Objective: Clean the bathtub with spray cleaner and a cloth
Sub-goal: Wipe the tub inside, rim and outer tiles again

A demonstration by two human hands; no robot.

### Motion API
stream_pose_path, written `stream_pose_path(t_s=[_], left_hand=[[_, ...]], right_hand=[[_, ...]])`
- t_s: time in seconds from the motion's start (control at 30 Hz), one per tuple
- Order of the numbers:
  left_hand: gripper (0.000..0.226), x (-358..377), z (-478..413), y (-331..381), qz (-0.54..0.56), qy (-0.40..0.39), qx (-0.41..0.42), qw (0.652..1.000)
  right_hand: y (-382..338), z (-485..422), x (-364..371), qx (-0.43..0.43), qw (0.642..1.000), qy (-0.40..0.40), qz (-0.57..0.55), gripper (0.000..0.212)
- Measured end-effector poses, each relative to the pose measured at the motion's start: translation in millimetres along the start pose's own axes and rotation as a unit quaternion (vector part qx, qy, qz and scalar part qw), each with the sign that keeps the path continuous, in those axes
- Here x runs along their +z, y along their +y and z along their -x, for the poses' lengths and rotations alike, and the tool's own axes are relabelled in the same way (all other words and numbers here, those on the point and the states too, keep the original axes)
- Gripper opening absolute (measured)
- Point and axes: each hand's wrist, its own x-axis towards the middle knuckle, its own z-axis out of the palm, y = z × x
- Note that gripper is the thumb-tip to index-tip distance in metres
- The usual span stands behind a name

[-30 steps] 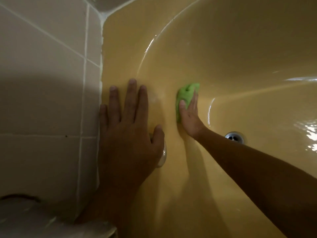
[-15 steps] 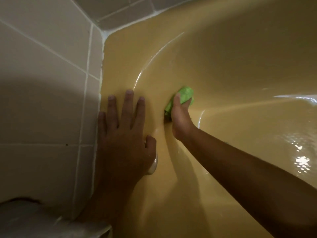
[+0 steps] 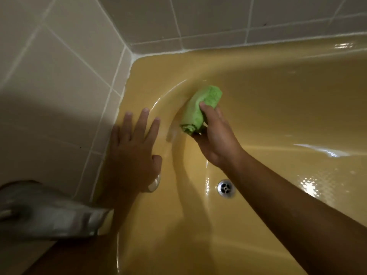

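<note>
The yellow bathtub (image 3: 278, 100) fills most of the view, its surface wet and shiny. My right hand (image 3: 216, 139) grips a rolled green cloth (image 3: 200, 110) and presses it against the tub's curved inner wall near the far left corner. My left hand (image 3: 133, 153) lies flat with fingers spread on the tub's left rim, beside the tiled wall. No spray cleaner is in view.
A metal drain (image 3: 226, 188) sits in the tub floor below my right wrist. A round overflow fitting (image 3: 155, 185) peeks out under my left palm. A blurred chrome tap (image 3: 49, 211) juts in at lower left. Beige tiled walls (image 3: 59, 76) enclose the corner.
My right hand has carried the cloth up the inner wall toward the far corner and now grips it rolled. The camera has tilted up, showing more tile and the drain. My left hand stays planted.
</note>
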Motion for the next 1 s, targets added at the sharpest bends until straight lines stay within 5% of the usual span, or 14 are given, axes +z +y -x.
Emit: stream_pose_path(t_s=[0.13, 0.23, 0.27, 0.33, 0.4, 0.47, 0.6, 0.7, 0.83, 1.0], left_hand=[[0.078, -0.7, -0.9, 2.8, 0.028, 0.011, -0.003, 1.0], [0.054, -29.3, 9.0, 33.2, 0.207, 0.032, -0.144, 0.967], [0.045, -52.3, 15.1, 56.4, 0.341, 0.026, -0.221, 0.913], [0.037, -116.0, 27.9, 109.5, 0.565, -0.039, -0.338, 0.751], [0.047, -172.1, 37.8, 152.2, 0.699, -0.095, -0.38, 0.598], [0.048, -208.6, 44.9, 176.3, 0.76, -0.113, -0.379, 0.516], [0.029, -250.6, 53.0, 189.7, 0.79, -0.129, -0.376, 0.466], [0.024, -271.1, 58.2, 199.9, 0.814, -0.153, -0.387, 0.406], [0.017, -291.2, 67.7, 226.0, 0.81, -0.146, -0.413, 0.389], [0.015, -305.5, 69.2, 251.0, 0.808, -0.064, -0.499, 0.306]], right_hand=[[-46.5, 41.6, -36.7, 0.027, 0.992, -0.044, 0.114, 0.045], [-77.6, 84.1, -58.8, 0.021, 0.971, -0.063, 0.228, 0.077], [-88.9, 99.5, -62.5, 0.008, 0.958, -0.068, 0.28, 0.083], [-110.1, 127.7, -66.9, -0.023, 0.92, -0.085, 0.381, 0.092], [-126.6, 149.0, -71.9, -0.055, 0.867, -0.113, 0.482, 0.102], [-142.9, 168.0, -75.4, -0.093, 0.802, -0.135, 0.574, 0.109], [-185.0, 207.5, -79.7, -0.11, 0.782, -0.161, 0.592, 0.105], [-205.5, 233.6, -88.2, -0.138, 0.819, -0.138, 0.54, 0.068], [-220.3, 259.1, -102.8, -0.207, 0.833, -0.101, 0.503, 0.017], [-230.4, 298.4, -123.5, -0.305, 0.743, -0.148, 0.577, 0.007]])
